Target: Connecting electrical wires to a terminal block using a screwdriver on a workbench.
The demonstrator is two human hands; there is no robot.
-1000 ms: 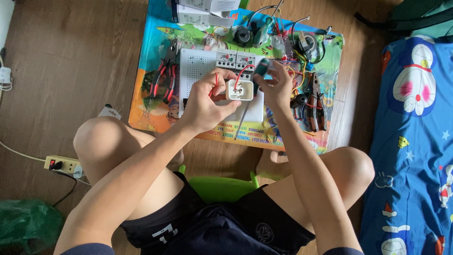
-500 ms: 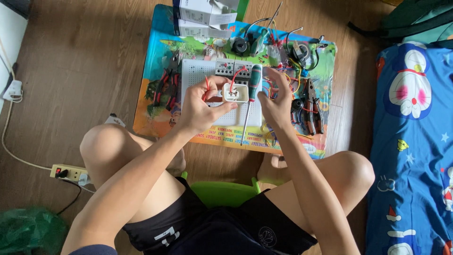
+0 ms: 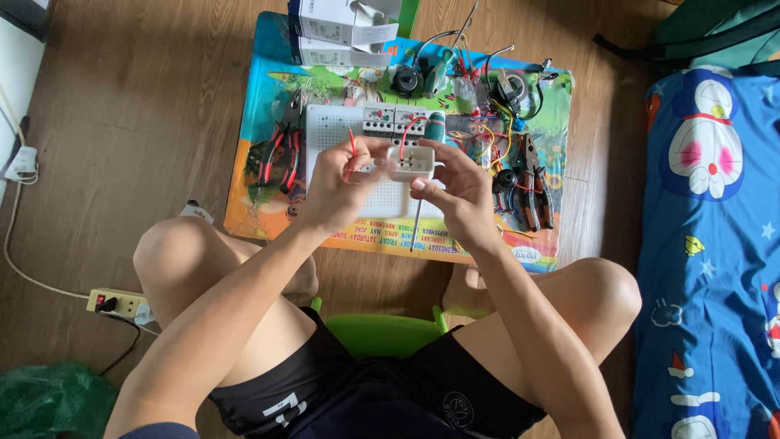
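My left hand and my right hand together hold a small white socket module above a white perforated board. A red wire runs by my left fingers, touching them. My right hand also grips a green-handled screwdriver; its shaft points down toward me. Circuit breakers sit on the board just beyond the module.
A colourful low table carries red-handled pliers, more pliers at right, loose wires and white boxes. A power strip lies on the wooden floor at left. Blue cartoon bedding is at right.
The view has shifted slightly. The screwdriver has moved from beside the module to upright in my right hand, and both hands have closed in on the module.
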